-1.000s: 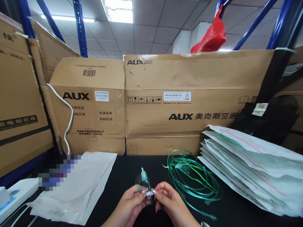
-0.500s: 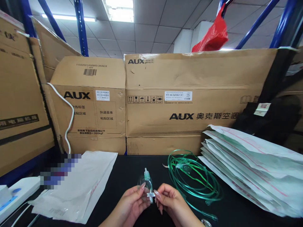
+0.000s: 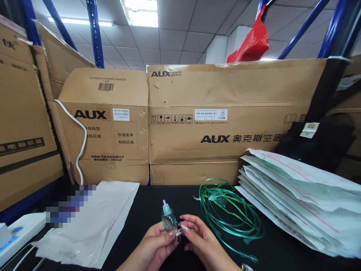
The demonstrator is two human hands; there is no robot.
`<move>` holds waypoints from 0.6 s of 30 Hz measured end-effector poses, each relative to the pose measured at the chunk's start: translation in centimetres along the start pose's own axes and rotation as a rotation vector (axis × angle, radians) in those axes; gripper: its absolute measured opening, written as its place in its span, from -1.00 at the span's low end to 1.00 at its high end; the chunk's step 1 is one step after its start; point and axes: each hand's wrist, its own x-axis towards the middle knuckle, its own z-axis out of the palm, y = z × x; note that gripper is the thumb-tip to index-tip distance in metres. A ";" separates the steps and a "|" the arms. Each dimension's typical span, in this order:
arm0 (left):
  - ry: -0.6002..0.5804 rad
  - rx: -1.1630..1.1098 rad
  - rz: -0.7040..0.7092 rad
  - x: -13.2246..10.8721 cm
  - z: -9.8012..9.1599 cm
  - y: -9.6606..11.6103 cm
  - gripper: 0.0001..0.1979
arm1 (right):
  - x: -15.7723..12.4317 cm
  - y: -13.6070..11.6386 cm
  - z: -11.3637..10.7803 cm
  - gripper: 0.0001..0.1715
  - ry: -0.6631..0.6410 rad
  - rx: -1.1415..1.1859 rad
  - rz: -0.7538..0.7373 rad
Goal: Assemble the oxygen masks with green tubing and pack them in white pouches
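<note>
My left hand (image 3: 158, 244) grips a small clear plastic mask (image 3: 167, 220) with a pale green connector on top, held upright over the black table (image 3: 158, 199). My right hand (image 3: 196, 237) pinches a small white strip at the mask's right side with its fingertips. A coil of green tubing (image 3: 228, 214) lies on the table just right of my hands, apart from them.
A stack of white paper-and-film pouches (image 3: 299, 192) fills the right side. One flat pouch (image 3: 93, 222) lies at the left, beside a white device (image 3: 19, 231). Large AUX cardboard boxes (image 3: 214, 120) wall off the back. A white cable (image 3: 81, 139) hangs down the left box.
The mask has shifted a little to the left and turned in my left hand. My right fingers have closed in on the white strip at its side.
</note>
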 end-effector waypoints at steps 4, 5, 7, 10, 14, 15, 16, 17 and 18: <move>-0.135 -0.019 -0.089 -0.4 0.4 0.5 -0.74 | -0.1 -0.8 0.1 -0.63 -0.156 0.121 0.154; -0.152 -0.012 -0.107 -0.4 0.5 0.5 -0.72 | 0.0 -0.9 0.0 -0.65 -0.195 0.139 0.176; -0.143 0.001 -0.119 -0.5 0.8 0.5 -0.71 | 0.2 -0.9 -0.4 -0.72 -0.222 0.174 0.206; -0.094 0.035 -0.116 -0.4 0.9 0.2 -0.74 | 0.4 -0.8 -0.8 -0.82 -0.210 0.236 0.242; -0.047 0.098 -0.132 -0.1 0.4 -0.2 -0.69 | 0.3 -1.0 -0.9 -0.84 -0.261 0.254 0.246; -0.024 0.108 -0.124 0.0 0.3 -0.2 -0.69 | 0.2 -1.1 -0.8 -0.84 -0.267 0.251 0.241; 0.002 0.115 -0.113 0.0 0.2 -0.3 -0.69 | 0.2 -1.2 -0.8 -0.84 -0.271 0.253 0.240; 0.024 0.118 -0.099 0.0 0.1 -0.3 -0.69 | 0.2 -1.2 -0.7 -0.83 -0.273 0.259 0.243; 0.039 0.118 -0.087 0.0 0.1 -0.3 -0.70 | 0.2 -1.2 -0.7 -0.81 -0.275 0.267 0.248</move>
